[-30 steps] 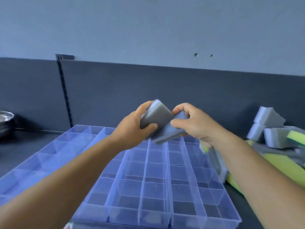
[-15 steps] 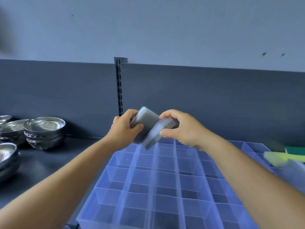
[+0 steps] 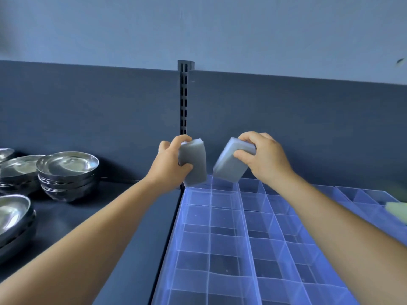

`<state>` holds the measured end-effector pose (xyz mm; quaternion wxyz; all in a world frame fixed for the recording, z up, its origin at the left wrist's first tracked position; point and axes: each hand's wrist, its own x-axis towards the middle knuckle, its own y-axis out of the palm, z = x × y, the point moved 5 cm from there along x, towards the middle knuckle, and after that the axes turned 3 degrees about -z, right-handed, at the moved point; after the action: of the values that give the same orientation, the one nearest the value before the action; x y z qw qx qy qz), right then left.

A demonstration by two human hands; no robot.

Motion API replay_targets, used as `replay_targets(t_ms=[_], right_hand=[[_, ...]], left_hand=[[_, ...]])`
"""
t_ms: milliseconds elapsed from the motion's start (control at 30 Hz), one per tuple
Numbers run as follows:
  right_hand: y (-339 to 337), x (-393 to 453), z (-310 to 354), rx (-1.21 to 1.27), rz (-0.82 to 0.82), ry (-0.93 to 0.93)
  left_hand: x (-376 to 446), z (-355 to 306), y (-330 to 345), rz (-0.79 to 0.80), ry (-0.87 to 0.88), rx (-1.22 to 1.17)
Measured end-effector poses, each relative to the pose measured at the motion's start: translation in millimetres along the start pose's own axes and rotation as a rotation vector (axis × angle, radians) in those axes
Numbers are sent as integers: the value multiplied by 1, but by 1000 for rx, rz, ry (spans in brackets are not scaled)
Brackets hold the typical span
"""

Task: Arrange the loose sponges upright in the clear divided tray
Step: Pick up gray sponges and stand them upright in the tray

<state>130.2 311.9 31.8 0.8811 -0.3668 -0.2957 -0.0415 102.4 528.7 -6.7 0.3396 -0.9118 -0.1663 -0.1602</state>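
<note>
My left hand grips a grey sponge held nearly upright above the far left corner of the clear divided tray. A second grey sponge, tilted, is gripped by my right hand just to the right, above the tray's far row. The two sponges are apart, with a gap between them. The tray's compartments in view hold nothing.
Stacks of steel bowls stand on the dark shelf at the left, with more bowls nearer me. A slotted upright runs up the dark back panel. A pale green blurred sponge shows at the right edge.
The two sponges, pressed together before, have been pulled apart, one in each hand. The view has swung left, so the sponge pile is out of sight and the bowls have come in.
</note>
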Motion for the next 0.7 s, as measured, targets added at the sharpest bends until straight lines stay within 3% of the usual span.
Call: replay_targets(t_ms=[300,500,700], right_hand=[[29,10,-17,-106,106,14],[37,13,-15,-88,101,-6],[41,12,-12,-252,139,-81]], left_hand=[[19,2,24,115,70,38],[24,13,22,91,94,116],[18,13,39,171,155,255]])
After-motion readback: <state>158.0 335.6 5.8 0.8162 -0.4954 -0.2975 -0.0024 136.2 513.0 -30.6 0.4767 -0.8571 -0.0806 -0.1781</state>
